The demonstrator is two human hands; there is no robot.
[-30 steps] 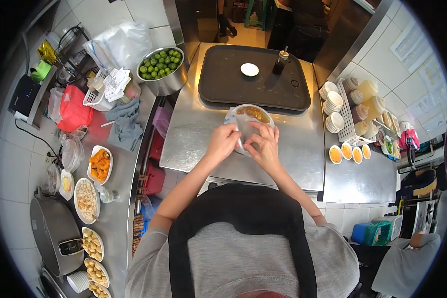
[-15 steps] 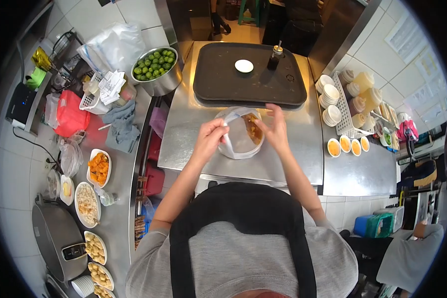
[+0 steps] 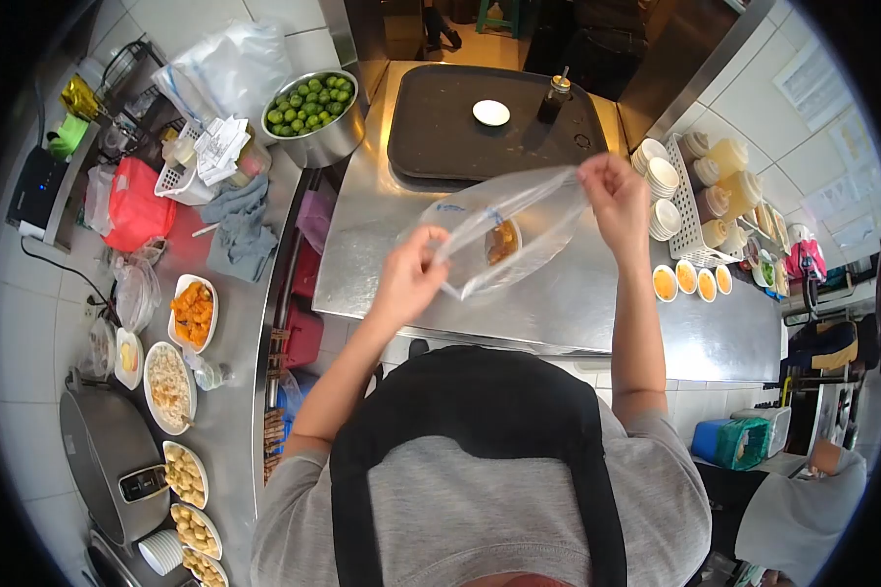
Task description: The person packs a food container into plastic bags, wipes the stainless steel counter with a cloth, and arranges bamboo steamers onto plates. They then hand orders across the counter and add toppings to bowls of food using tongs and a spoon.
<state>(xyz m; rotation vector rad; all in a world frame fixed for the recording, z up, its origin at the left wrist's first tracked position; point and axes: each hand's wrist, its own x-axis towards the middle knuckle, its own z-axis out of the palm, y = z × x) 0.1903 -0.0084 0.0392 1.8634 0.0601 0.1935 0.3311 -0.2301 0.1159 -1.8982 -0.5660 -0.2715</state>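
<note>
left hand [image 3: 411,276] and right hand [image 3: 617,201] stretch clear bag [image 3: 546,207]; blue print [image 3: 451,207] illegible

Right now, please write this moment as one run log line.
left hand: holds plastic bag | right hand: holds bag edge | brown food: between hands

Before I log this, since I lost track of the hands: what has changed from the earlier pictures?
The right hand has moved outward to the right and forward, pinching the plastic bag, now stretched wide towards the left hand, which still grips it. The tray and saucer stayed put.
</note>
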